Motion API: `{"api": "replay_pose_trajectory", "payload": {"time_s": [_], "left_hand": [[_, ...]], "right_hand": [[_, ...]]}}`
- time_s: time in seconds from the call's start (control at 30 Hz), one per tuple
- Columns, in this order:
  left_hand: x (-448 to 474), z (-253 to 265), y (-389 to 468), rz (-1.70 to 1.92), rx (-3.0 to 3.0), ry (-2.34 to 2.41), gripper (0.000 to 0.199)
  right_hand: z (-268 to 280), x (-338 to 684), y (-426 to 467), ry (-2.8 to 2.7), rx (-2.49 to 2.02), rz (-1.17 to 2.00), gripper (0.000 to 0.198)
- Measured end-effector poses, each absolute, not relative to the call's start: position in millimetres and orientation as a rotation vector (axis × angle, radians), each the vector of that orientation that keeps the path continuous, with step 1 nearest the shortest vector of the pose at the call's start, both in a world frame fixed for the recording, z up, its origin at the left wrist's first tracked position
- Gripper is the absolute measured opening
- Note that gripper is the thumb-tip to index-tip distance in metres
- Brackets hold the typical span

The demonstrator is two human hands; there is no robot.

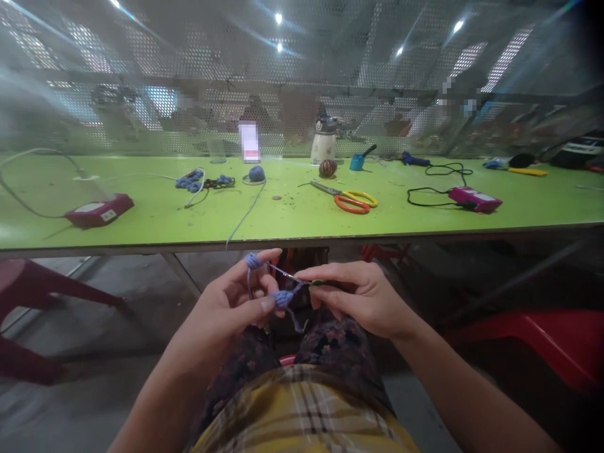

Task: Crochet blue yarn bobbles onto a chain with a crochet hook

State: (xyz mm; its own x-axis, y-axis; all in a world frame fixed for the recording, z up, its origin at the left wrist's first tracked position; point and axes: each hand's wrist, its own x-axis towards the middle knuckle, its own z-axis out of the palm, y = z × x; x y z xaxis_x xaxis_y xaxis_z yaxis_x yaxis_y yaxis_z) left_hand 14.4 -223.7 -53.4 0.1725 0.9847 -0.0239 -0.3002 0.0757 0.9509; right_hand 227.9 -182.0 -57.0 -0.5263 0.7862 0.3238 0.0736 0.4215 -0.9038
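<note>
My left hand [240, 296] pinches a small piece of blue-purple crochet work [284, 298] between thumb and fingers. Yarn wraps several times round its raised index finger, and a short tail dangles below the piece. In my right hand [352, 286] is a crochet hook [317, 283] with a green handle, its metal shaft pointing left at the work. A strand runs taut from the wrapped finger to the hook. From the left hand the yarn leads up over the table edge to a blue-purple yarn ball [256, 173].
On the green table [189, 220] lie scissors [346, 196] with orange and yellow handles, a dark striped ball [328, 168] and blue crocheted pieces [189, 180]. Two magenta power boxes [100, 211] with cables sit left and right. A red stool [542, 340] stands at the right.
</note>
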Motion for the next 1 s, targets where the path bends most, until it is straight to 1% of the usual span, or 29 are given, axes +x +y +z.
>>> {"api": "replay_pose_trajectory", "payload": {"time_s": [0.13, 0.33, 0.4, 0.53, 0.63, 0.7, 0.8, 0.9, 1.0], "left_hand": [[14.9, -53.9, -224.1, 1.191, 1.016, 0.888, 0.045], [15.6, -56.0, -223.6, 1.265, 1.083, 0.893, 0.048], [15.6, -56.2, -224.4, 1.285, 1.151, 0.876, 0.05], [16.3, -54.8, -230.9, 1.289, 1.329, 0.926, 0.064], [16.2, -53.2, -235.7, 1.293, 1.566, 1.052, 0.064], [15.4, -52.3, -235.7, 1.253, 1.659, 1.072, 0.065], [13.2, -52.0, -230.6, 1.205, 1.543, 1.02, 0.069], [10.9, -52.7, -223.5, 1.198, 1.416, 0.972, 0.068], [9.8, -53.6, -219.0, 1.182, 1.37, 0.963, 0.067]], "right_hand": [[-55.8, 227.7, -182.4, -1.905, -0.74, 1.152, 0.028], [-55.7, 229.9, -183.4, -1.907, -0.759, 1.178, 0.028], [-57.8, 228.6, -184.3, -1.86, -0.762, 1.241, 0.028], [-62.5, 221.8, -187.8, -1.693, -0.836, 1.44, 0.031], [-62.7, 217.9, -190.5, -1.598, -0.904, 1.592, 0.038], [-60.5, 218.3, -191.7, -1.633, -0.926, 1.613, 0.038], [-55.7, 222.8, -192.3, -1.776, -0.914, 1.482, 0.032], [-52.3, 228.7, -191.3, -1.951, -0.847, 1.181, 0.029], [-51.9, 232.8, -189.3, -2.047, -0.773, 0.92, 0.031]]}}
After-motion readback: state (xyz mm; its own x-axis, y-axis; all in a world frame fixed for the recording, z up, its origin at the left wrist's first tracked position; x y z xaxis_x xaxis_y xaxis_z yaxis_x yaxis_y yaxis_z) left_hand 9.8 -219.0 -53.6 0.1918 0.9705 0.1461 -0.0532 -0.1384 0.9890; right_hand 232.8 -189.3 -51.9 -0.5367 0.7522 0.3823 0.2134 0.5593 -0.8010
